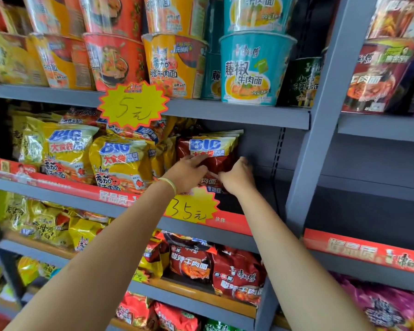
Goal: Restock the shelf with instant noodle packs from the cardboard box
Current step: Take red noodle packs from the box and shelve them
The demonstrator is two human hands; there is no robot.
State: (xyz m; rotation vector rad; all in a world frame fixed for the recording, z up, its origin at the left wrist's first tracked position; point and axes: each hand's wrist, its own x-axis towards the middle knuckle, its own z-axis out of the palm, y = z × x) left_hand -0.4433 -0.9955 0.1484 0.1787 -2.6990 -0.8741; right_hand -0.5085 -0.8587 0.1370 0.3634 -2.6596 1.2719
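Both hands reach to the middle shelf [261,185], where a red noodle pack [210,151] stands upright just right of the yellow packs [120,161]. The left hand [189,172] lies on the pack's front with fingers straight; the right hand [237,176] grips its right lower edge, fingers curled

two hands [189,172], two starburst price tags [133,105]

Glossy, crinkled plastic wraps the red noodle pack [209,151]. The grey shelf [237,113] looks like matt painted metal. Its yellow price tags [133,105] look like paper.
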